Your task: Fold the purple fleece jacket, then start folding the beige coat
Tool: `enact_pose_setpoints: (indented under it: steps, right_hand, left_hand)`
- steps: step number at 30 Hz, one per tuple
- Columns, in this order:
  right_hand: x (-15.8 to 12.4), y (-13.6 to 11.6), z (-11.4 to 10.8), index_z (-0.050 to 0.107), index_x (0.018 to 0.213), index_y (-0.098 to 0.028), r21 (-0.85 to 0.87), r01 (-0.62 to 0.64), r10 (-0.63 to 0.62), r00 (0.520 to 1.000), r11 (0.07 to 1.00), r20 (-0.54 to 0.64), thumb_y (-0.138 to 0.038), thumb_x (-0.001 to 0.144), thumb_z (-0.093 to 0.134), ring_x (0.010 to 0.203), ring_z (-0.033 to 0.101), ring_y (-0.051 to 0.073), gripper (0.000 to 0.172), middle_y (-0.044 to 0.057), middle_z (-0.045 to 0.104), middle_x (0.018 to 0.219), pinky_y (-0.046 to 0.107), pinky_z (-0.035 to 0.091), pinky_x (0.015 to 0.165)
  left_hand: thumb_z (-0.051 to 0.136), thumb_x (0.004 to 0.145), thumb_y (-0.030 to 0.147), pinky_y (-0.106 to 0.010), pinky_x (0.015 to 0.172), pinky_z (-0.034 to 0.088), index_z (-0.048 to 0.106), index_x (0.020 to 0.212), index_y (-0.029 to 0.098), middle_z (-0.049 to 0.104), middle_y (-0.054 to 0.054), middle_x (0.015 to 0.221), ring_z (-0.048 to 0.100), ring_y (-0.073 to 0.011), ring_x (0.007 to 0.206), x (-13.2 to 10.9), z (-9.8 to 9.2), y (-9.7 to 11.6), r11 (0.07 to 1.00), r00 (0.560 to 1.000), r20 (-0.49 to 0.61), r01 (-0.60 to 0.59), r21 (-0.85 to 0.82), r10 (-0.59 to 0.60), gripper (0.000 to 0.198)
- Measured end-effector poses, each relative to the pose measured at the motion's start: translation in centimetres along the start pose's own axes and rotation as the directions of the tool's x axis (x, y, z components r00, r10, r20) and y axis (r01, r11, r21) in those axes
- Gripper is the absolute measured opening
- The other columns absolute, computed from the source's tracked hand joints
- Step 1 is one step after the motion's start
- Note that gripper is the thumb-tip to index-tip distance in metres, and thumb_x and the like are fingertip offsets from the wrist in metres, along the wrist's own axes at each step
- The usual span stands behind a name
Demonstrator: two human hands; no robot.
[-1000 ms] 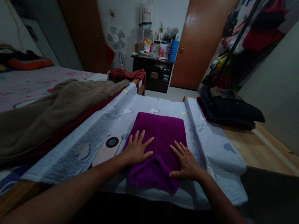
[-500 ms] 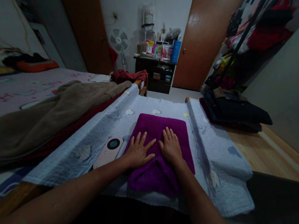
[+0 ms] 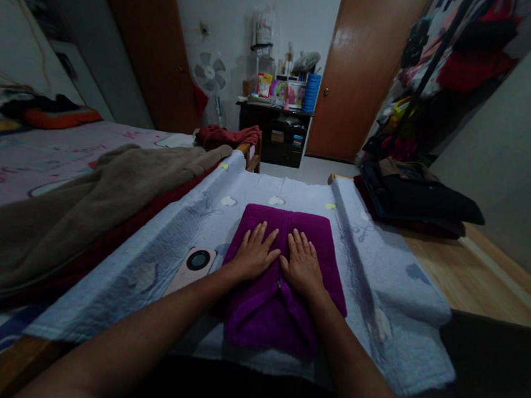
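A purple zip-up jacket point(image 3: 330, 255), folded into a neat rectangle, lies in front of me on a pale blue quilted cloth point(image 3: 266, 186). Its zipper runs down the middle, and a fluffy purple part shows at the near end. My left hand point(image 3: 256, 251) rests flat on the jacket, left of the zipper, with its fingers spread. On the other side of the zipper my right hand point(image 3: 303, 259) also lies flat, fingers apart. The thumbs nearly meet at the zipper. To the left of the jacket lies a pink phone point(image 3: 193, 267) with a round black camera, partly covered by my left forearm.
A stack of folded dark clothes point(image 3: 420, 198) sits on the wooden surface point(image 3: 483, 276) at right. On the bed at left lies a brown fleece blanket point(image 3: 120, 191). Further back stand a fan point(image 3: 211, 72) and a dark cabinet point(image 3: 272, 134).
My left hand has slid up and to the right across the jacket, closer to the zipper. The right hand stays almost where it was.
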State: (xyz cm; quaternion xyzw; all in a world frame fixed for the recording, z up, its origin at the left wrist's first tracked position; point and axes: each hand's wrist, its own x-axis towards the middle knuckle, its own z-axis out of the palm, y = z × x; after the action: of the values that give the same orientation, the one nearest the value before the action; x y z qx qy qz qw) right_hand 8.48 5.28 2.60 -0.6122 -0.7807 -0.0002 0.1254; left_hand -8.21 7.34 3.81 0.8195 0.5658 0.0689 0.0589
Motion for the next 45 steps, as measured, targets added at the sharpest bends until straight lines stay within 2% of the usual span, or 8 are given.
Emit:
enact_pose_setpoints:
  steps: [9,13,17,23,30,36,39,45]
  right_hand:
    - [0.1,0.0,-0.1,0.027,0.152,-0.011,0.009,-0.013,0.013,1.0,1.0,0.024,-0.042,0.094,0.038,0.148,0.012,0.026,0.066,0.008,0.017,0.16,0.044,0.013,0.118]
    - [0.1,0.0,0.0,0.027,0.152,-0.012,0.008,-0.007,0.007,1.0,1.0,0.029,-0.042,0.094,0.037,0.148,0.011,0.025,0.066,0.009,0.017,0.161,0.045,0.013,0.118]
    - [0.1,0.0,-0.1,0.029,0.151,-0.012,0.012,-0.006,0.006,1.0,1.0,0.026,-0.042,0.094,0.037,0.148,0.012,0.025,0.065,0.008,0.017,0.16,0.044,0.013,0.118]
    - [-0.3,0.1,-0.3,0.03,0.152,-0.016,0.018,-0.017,0.017,0.999,1.0,0.031,-0.045,0.094,0.038,0.148,0.014,0.026,0.065,0.006,0.019,0.16,0.045,0.013,0.118]
    - [-0.7,0.6,-0.1,0.029,0.152,-0.018,0.011,-0.222,0.221,0.975,0.975,0.028,-0.056,0.091,0.043,0.146,0.013,0.036,0.073,0.015,0.015,0.16,0.054,0.018,0.113]
    - [2.4,2.2,-4.0,0.05,0.138,-0.016,0.027,-0.189,0.183,0.972,0.982,0.149,-0.041,0.093,0.041,0.127,0.049,0.033,0.052,0.019,0.051,0.14,0.051,0.03,0.106]
    - [5.4,2.1,-5.3,0.052,0.135,-0.014,0.042,-0.155,0.151,0.985,0.987,0.087,-0.029,0.092,0.038,0.128,0.048,0.029,0.048,0.017,0.053,0.14,0.048,0.029,0.109]
    - [8.2,1.1,-1.4,0.046,0.141,-0.01,0.072,-0.109,0.112,0.993,0.991,-0.044,-0.021,0.094,0.031,0.14,0.032,0.025,0.05,0.011,0.04,0.151,0.043,0.022,0.114]
  left_hand:
    - [0.028,0.094,0.061,-0.052,0.116,0.016,0.024,0.153,0.021,0.02,-0.015,0.16,0.017,-0.0341,0.147,7.0,-0.3,0.4,0.983,0.981,-0.061,0.183,0.002,-0.182,0.072]
    - [0.032,0.089,0.066,-0.06,0.112,0.019,0.031,0.151,0.027,0.024,-0.015,0.159,0.021,-0.0413,0.144,8.8,-0.5,1.2,0.933,0.935,-0.025,0.352,-0.078,-0.355,0.073]
    - [0.034,0.089,0.064,-0.063,0.109,0.021,0.041,0.146,0.028,0.032,-0.014,0.156,0.026,-0.0421,0.142,9.5,0.0,1.5,0.896,0.893,-0.104,0.425,-0.125,-0.438,0.067]
    - [0.027,0.095,0.056,-0.055,0.113,0.021,0.041,0.146,0.026,0.037,-0.014,0.153,0.029,-0.0321,0.142,8.5,0.8,0.8,0.944,0.906,-0.264,0.322,-0.079,-0.331,0.06]
    - [0.027,0.097,0.053,-0.056,0.114,0.017,0.038,0.148,0.024,0.037,-0.014,0.153,0.028,-0.0302,0.143,8.1,0.9,1.0,0.949,0.91,-0.273,0.314,-0.036,-0.312,0.06]
    - [0.025,0.099,0.044,-0.059,0.116,0.009,0.038,0.148,0.023,0.032,-0.009,0.157,0.022,-0.0277,0.146,7.9,1.0,1.4,0.975,0.93,-0.299,0.22,-0.012,-0.214,0.055]
    - [0.025,0.099,0.038,-0.053,0.118,0.011,0.04,0.146,0.022,0.031,-0.005,0.157,0.023,-0.0241,0.146,7.9,1.1,1.5,0.989,0.944,-0.298,0.149,0.0,-0.142,0.053]
    - [0.027,0.098,0.035,-0.046,0.117,0.02,0.042,0.145,0.021,0.035,-0.004,0.155,0.027,-0.0231,0.144,8.1,1.4,1.3,0.994,0.947,-0.306,0.112,0.016,-0.102,0.052]
